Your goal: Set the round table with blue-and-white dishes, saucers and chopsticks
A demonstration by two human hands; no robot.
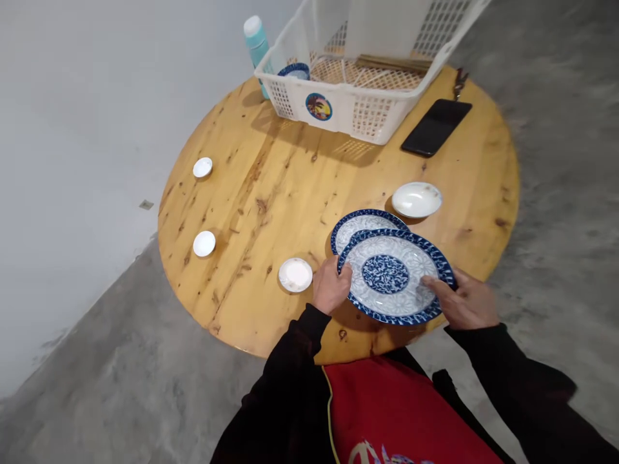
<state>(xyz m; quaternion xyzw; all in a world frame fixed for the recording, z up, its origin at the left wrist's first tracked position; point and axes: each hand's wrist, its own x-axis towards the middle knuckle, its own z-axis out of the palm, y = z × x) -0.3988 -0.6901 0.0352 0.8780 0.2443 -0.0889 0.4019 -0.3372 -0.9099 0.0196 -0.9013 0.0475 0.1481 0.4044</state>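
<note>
A blue-and-white patterned plate (385, 274) is held by its rim between both hands, above the near edge of the round table. My left hand (331, 285) is closed on its left rim. On the right side, my right hand (461, 298) grips the rim with the thumb laid across the top face. A second blue-rimmed plate (355, 227) lies behind, partly hidden by the held one. Left of my left hand sits a small white dish (295, 275). Behind the plates, to the right, is a white oval bowl (416, 199).
Two small white dishes (202, 167) stand on the left of the wooden table (271, 212). At the back is a white plastic basket (345, 119) with a blue-rimmed dish (296, 71) and thin sticks inside. A light-blue bottle (256, 42) stands beside it; a black phone (436, 127) lies right.
</note>
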